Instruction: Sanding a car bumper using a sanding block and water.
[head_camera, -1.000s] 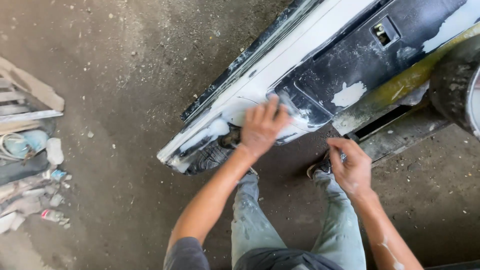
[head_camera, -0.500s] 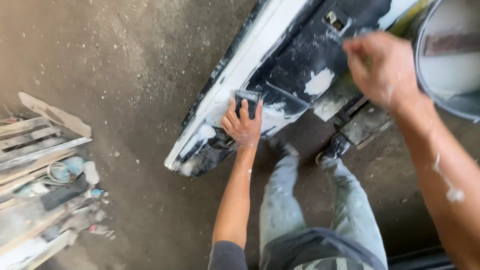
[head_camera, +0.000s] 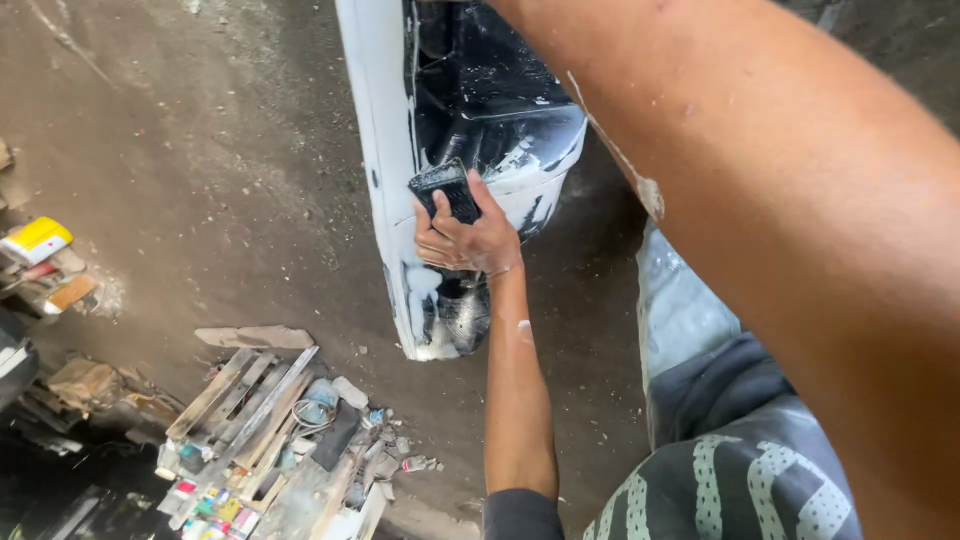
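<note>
Lying on the dirt floor, the black-and-white car panel presents its filled edge upward. Left hand grasps a dark sanding block, pressing it flat against that edge. Right forearm crosses close overhead; its hand is out of view.

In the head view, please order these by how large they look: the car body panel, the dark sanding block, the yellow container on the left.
1. Car body panel, clearly largest.
2. Dark sanding block, gripped in the left hand.
3. Yellow container.
The last two look nearly alike; the container lies farther away, so their order is unsure.
</note>
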